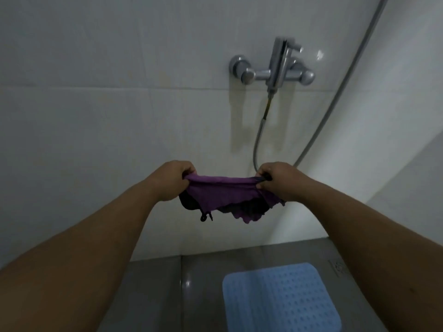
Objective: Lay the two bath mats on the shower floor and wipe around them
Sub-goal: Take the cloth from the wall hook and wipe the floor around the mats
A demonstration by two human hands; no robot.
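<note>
**Purple cloth held taut over the shower floor, one blue mat laid**

A purple cloth (225, 192) is held up in mid-air in front of the white tiled wall (119, 104), stretched between both hands. The left hand (173, 179) is closed in a fist around the cloth's left end, with the fabric bunched inside the curled fingers. The right hand (279, 179) is likewise closed, the cloth's right end being pinched between the thumb and the folded fingers. The upper edge of the cloth is pulled nearly straight between the two hands, while the lower part hangs in loose, ragged folds. A darker layer is seen beneath the purple one, and a small black loop (206, 216) dangles from the lower left corner.

Both forearms are extended forward from the bottom corners of the view.

Below and to the right, a light blue bath mat (280, 300) with a dotted pattern is seen lying flat on the grey shower floor (155, 291), near the right-hand wall. Only one mat can be made out; its lower edge is cut off by the frame. The cloth is held well above the mat and touches nothing but the hands.

On the wall, a chrome shower mixer (273, 70) is mounted, and a grey hose (259, 137) hangs in a loop from it behind the right hand.
</note>
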